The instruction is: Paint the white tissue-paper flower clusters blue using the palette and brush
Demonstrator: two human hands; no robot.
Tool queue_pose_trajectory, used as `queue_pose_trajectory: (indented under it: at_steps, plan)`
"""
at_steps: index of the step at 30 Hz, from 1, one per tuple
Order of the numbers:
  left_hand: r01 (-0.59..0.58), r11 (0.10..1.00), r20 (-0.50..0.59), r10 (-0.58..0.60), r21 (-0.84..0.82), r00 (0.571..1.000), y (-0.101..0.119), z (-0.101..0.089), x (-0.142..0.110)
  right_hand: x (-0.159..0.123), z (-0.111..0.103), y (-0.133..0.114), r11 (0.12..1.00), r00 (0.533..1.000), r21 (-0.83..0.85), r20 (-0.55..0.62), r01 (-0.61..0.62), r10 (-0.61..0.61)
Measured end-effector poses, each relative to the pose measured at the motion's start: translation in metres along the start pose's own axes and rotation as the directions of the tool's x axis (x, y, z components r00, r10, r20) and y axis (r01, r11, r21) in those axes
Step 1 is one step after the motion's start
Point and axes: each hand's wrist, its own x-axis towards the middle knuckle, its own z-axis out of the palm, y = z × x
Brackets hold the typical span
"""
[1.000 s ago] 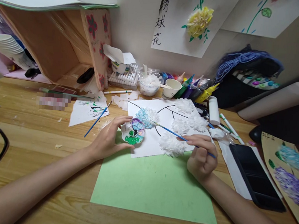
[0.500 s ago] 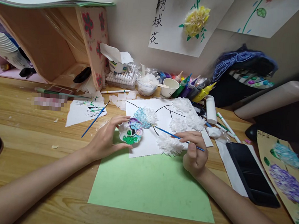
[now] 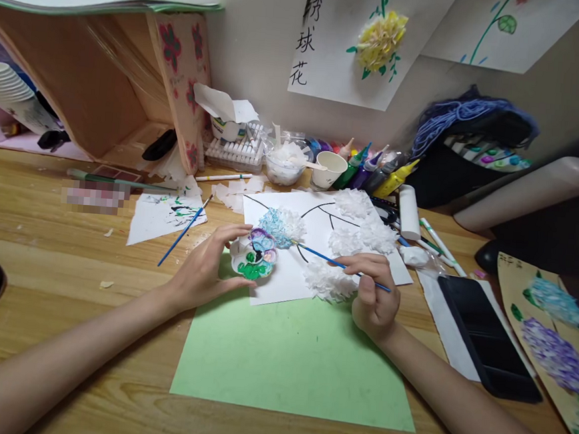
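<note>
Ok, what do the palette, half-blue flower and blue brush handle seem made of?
Palette: hard, smooth white plastic or glazed ceramic; evenly scalloped rim, though paint hides much.
Half-blue flower: thin matte paper, perhaps tissue, judging by its ragged, crumpled layers.
Blue brush handle: straight, slim and evenly coloured; painted wood or plastic, I can't tell.

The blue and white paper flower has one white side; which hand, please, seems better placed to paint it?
Probably the right hand: it holds the slim blue paintbrush, tip by the flower, while the left hand grips the scalloped white palette.
</note>
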Motion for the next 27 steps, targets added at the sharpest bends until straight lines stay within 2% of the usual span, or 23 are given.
queue_pose_trajectory:
  at_steps: [5,10,17,21,24,27]
  plan:
    - [0.003,1.000,0.003,-0.003,-0.002,1.000,-0.001,0.000,0.000,0.000,0.000,0.000,1.000,1.000,0.001,-0.024,-0.006,0.006]
    - [0.008,1.000,0.005,-0.008,-0.004,1.000,0.000,0.000,-0.001,0.001,0.000,0.000,1.000,0.999,-0.007,0.038,0.015,-0.015]
    - [0.015,1.000,-0.003,-0.015,0.000,1.000,0.001,0.000,0.001,0.000,0.000,0.001,1.000,1.000,-0.014,0.003,-0.001,0.001]
    - [0.022,1.000,0.000,-0.022,-0.002,1.000,0.001,0.000,0.000,-0.001,-0.002,0.000,0.998,0.997,0.035,-0.060,0.047,-0.045]
    - [0.024,1.000,0.001,-0.024,-0.004,1.000,0.001,0.000,0.000,0.003,-0.004,-0.005,0.984,0.984,0.067,0.056,0.165,-0.169]
    - [0.022,1.000,-0.004,-0.022,-0.002,1.000,0.001,0.001,-0.001,0.009,-0.006,-0.011,0.956,0.936,0.074,0.197,0.284,-0.293]
